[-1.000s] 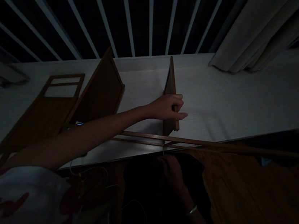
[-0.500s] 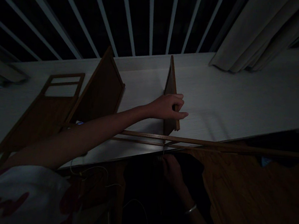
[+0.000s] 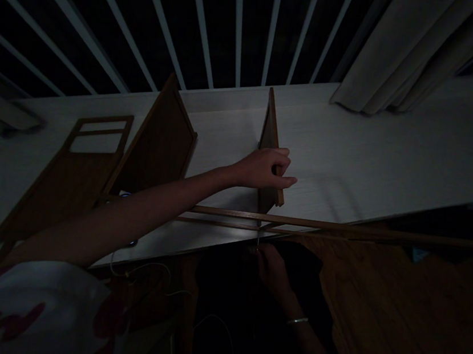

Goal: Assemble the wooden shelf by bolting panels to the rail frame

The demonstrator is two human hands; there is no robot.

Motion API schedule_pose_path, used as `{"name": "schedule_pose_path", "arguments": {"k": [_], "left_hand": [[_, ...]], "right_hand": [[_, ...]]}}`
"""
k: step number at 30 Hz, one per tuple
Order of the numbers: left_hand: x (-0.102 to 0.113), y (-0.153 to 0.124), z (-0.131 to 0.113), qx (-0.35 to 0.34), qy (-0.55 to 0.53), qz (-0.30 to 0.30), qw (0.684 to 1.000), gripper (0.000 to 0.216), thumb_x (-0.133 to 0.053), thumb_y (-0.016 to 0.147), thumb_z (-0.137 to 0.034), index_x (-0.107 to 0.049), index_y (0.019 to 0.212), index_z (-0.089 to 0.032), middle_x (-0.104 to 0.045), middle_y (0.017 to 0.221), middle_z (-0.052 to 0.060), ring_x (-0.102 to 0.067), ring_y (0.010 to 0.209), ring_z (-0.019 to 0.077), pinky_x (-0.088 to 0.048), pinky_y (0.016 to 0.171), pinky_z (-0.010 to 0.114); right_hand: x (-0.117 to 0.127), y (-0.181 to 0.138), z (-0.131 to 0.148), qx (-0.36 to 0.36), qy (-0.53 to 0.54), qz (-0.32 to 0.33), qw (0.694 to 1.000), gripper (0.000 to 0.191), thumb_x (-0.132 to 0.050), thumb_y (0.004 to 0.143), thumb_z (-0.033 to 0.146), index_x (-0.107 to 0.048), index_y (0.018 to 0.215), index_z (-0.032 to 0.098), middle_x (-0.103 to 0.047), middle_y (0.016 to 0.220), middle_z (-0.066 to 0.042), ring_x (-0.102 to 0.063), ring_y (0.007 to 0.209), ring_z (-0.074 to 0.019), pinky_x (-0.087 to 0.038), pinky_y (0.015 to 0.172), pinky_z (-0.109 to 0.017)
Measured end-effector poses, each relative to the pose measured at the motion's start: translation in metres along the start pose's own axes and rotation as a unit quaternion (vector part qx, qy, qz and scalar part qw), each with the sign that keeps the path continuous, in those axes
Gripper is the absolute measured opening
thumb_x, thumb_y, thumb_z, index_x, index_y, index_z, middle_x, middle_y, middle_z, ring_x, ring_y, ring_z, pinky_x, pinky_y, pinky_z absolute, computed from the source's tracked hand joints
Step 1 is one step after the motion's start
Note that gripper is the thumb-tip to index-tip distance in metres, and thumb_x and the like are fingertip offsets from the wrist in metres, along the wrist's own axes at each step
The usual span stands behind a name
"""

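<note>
My left hand (image 3: 266,168) is closed over the near edge of an upright wooden panel (image 3: 271,129), thumb reaching past its right side. Long thin wooden rails (image 3: 321,226) run crosswise in front of that panel and meet its lower front end. Below this joint, my right hand (image 3: 272,264) pinches a thin metal rod (image 3: 259,236), whose tip points up at the rails. Darkness hides the rod's lower part. A second upright wooden panel (image 3: 162,133) stands to the left, joined near the rails' left end, partly behind my left forearm.
A wooden frame with slats (image 3: 77,169) lies on the white ledge (image 3: 311,129) at the left. A phone-like object (image 3: 132,243) with a pale cable (image 3: 148,264) is partly under my forearm. White window bars (image 3: 201,23) and a curtain (image 3: 381,51) are behind; wooden floor (image 3: 375,309) lies at right.
My right wrist has turned slightly, its bracelet shifting to the left. My left hand and the wooden panels stay in place.
</note>
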State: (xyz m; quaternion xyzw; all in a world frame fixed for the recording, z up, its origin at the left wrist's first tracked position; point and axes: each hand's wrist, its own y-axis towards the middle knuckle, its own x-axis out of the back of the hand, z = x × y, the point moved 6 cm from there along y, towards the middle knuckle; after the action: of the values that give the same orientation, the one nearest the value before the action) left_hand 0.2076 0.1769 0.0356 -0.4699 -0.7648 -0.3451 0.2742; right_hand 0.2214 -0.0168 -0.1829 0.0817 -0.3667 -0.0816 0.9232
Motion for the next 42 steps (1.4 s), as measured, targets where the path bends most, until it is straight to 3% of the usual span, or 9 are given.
{"name": "schedule_pose_path", "arguments": {"k": [12, 21, 30, 38, 42], "left_hand": [[0.000, 0.000, 0.001, -0.012, 0.009, -0.006, 1.000, 0.033, -0.054, 0.076, -0.037, -0.041, 0.055, -0.014, -0.039, 0.065, -0.003, -0.039, 0.058, 0.0059, -0.029, 0.057, 0.022], [0.000, 0.000, 0.000, -0.012, 0.004, -0.004, 1.000, 0.034, -0.054, 0.076, -0.038, -0.041, 0.054, -0.014, -0.039, 0.065, -0.003, -0.039, 0.057, 0.0055, -0.030, 0.057, 0.023], [0.000, 0.000, 0.001, -0.008, 0.009, -0.005, 1.000, 0.034, -0.054, 0.076, -0.038, -0.042, 0.055, -0.015, -0.040, 0.066, -0.003, -0.040, 0.059, 0.0059, -0.030, 0.057, 0.023], [0.000, 0.000, 0.001, -0.008, 0.013, -0.002, 1.000, 0.033, -0.054, 0.076, -0.038, -0.042, 0.055, -0.015, -0.039, 0.066, -0.003, -0.040, 0.058, 0.0061, -0.031, 0.058, 0.023], [0.001, -0.001, 0.000, -0.011, 0.009, -0.004, 1.000, 0.033, -0.054, 0.076, -0.038, -0.042, 0.055, -0.015, -0.040, 0.066, -0.003, -0.040, 0.058, 0.0060, -0.030, 0.057, 0.023]], "right_hand": [[-0.002, -0.006, -0.013, -0.056, 0.010, -0.023, 0.998, 0.017, -0.040, 0.087, 0.021, -0.052, 0.099, 0.019, -0.063, 0.090, -0.008, -0.061, 0.081, -0.0183, -0.050, 0.073, -0.032], [-0.003, -0.004, -0.005, 0.051, -0.016, 0.005, 0.999, 0.025, -0.039, 0.083, 0.008, -0.056, 0.097, 0.020, -0.062, 0.091, -0.007, -0.056, 0.085, -0.0197, -0.045, 0.076, -0.036], [0.001, 0.000, -0.002, 0.000, 0.011, 0.035, 0.999, 0.023, -0.038, 0.088, 0.011, -0.055, 0.101, 0.020, -0.062, 0.093, -0.006, -0.054, 0.087, -0.0192, -0.040, 0.078, -0.035], [0.001, 0.001, -0.001, -0.003, -0.001, 0.042, 0.999, 0.022, -0.039, 0.088, 0.012, -0.056, 0.100, 0.020, -0.063, 0.094, -0.006, -0.055, 0.088, -0.0195, -0.039, 0.079, -0.036], [0.000, 0.000, -0.001, 0.017, -0.003, 0.057, 0.998, 0.031, -0.039, 0.085, 0.006, -0.055, 0.107, 0.020, -0.062, 0.100, -0.007, -0.054, 0.094, -0.0204, -0.039, 0.080, -0.036]]}}
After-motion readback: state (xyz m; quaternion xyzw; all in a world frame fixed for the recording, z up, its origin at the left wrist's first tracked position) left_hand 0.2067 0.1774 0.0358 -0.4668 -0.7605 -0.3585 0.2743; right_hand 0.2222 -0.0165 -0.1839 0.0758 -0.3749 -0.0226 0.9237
